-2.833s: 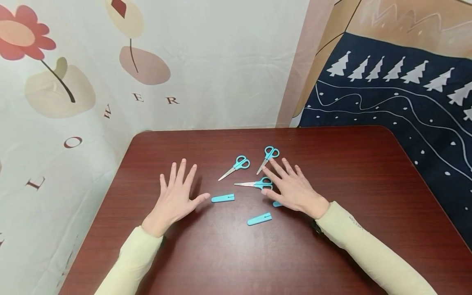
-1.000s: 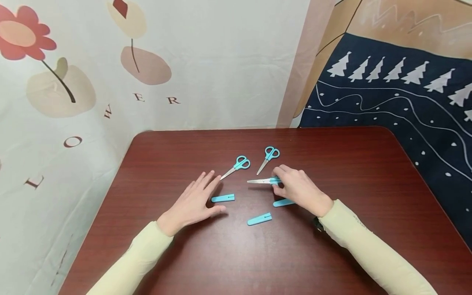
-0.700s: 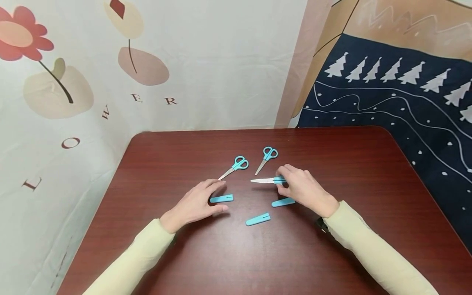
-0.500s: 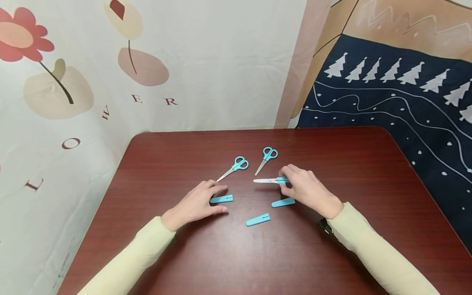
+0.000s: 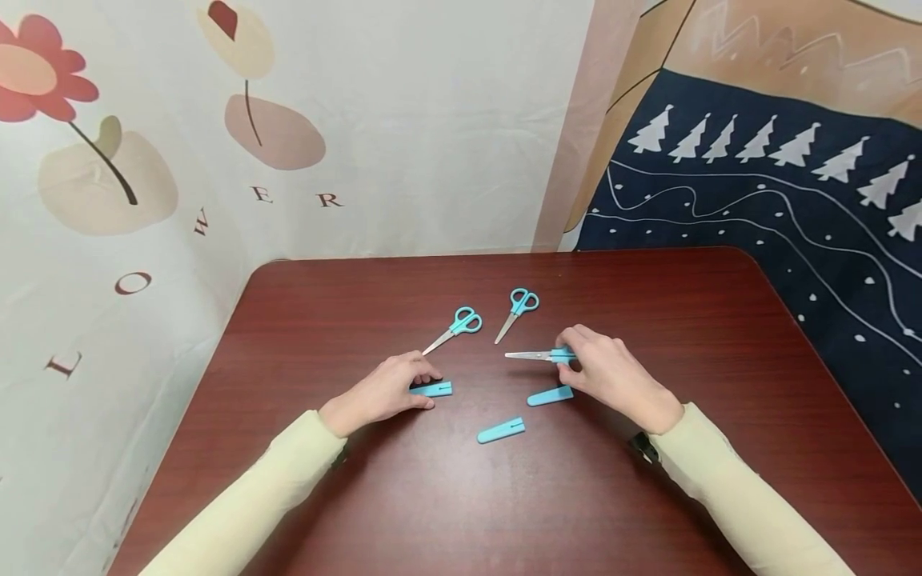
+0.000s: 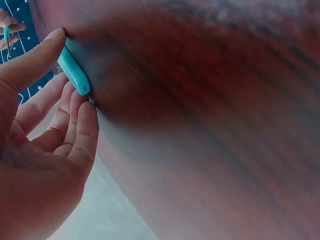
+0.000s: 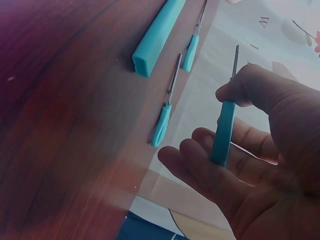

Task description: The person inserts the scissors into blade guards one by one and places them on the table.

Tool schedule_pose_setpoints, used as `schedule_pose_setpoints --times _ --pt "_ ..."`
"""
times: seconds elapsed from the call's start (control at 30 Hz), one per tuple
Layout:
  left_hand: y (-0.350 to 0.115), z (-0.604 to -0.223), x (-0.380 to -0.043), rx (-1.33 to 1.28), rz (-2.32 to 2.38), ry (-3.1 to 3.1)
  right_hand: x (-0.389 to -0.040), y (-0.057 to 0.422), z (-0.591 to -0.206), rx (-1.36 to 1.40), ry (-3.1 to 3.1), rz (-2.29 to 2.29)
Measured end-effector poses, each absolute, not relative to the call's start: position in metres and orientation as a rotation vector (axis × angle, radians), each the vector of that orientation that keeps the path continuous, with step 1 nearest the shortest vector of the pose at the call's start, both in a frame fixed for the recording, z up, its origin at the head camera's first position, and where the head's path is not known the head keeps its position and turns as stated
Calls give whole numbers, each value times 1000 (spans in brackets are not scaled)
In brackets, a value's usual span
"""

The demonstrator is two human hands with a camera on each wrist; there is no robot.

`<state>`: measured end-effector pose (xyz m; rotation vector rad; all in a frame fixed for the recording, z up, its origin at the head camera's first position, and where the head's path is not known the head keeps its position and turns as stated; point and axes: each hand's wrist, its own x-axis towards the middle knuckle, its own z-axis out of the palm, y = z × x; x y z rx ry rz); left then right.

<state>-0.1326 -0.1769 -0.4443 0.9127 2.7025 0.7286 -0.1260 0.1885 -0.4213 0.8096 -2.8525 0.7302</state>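
Note:
My right hand (image 5: 612, 372) holds a pair of scissors (image 5: 529, 355) by its turquoise handle, blades pointing left. In the right wrist view, thumb and fingers are on the turquoise handle (image 7: 223, 132). My left hand (image 5: 382, 392) straddles a turquoise blade cap (image 5: 439, 390) lying on the table. Bent fingers stand on its far side and the thumb on its near side, with small gaps apparent. In the left wrist view, the cap (image 6: 74, 74) shows between thumb and fingers. Two more scissors (image 5: 465, 321) and scissors (image 5: 523, 302) lie behind, with bare blades.
A blade cap (image 5: 501, 430) lies near the middle of the brown table (image 5: 403, 496). Another cap (image 5: 551, 396) is just in front of the right hand. A pale printed cloth (image 5: 432, 120) and a dark tree-patterned cloth (image 5: 749, 192) hang behind the table.
My right hand, first spread above the scissors, has gripped them and moved them right. My left hand has moved right to the nearest cap, its thumb and fingers drawing closer together around it.

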Motion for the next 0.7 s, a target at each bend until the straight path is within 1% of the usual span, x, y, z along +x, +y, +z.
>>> schedule_pose_setpoints --times 0.23,0.7 --pt "-177 -445 -137 963 724 2694 -124 194 -421 770 -2850 709" --pt "-174 -446 -135 967 675 2753 -122 197 -422 762 -2816 672"
